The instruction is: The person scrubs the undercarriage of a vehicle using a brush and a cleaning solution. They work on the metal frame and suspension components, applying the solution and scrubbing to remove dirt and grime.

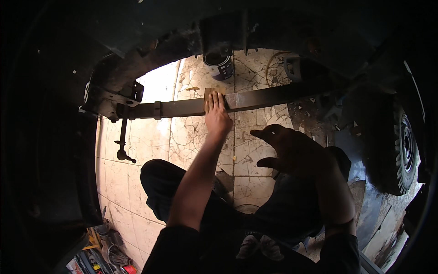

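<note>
A long dark leaf spring (182, 108) runs across in front of me under a vehicle's frame. My left hand (217, 114) lies over its middle, fingers pressing a brown piece of sandpaper (208, 94) onto the metal; part of the sheet is hidden under the hand. Just right of those fingers, a paler, scuffed patch (238, 98) shows on the spring. In shadow above my right knee, my right hand (292, 148) hangs in the air, thumb and forefinger spread apart with nothing between them. It is apart from the spring.
Beyond the spring stands an open paint can (219, 66) on cracked floor tiles (191, 132). A rod with a ball joint (122, 153) hangs at the left. A wheel (406, 148) is at the right, and tools (98, 255) lie at lower left. Dark bodywork surrounds me.
</note>
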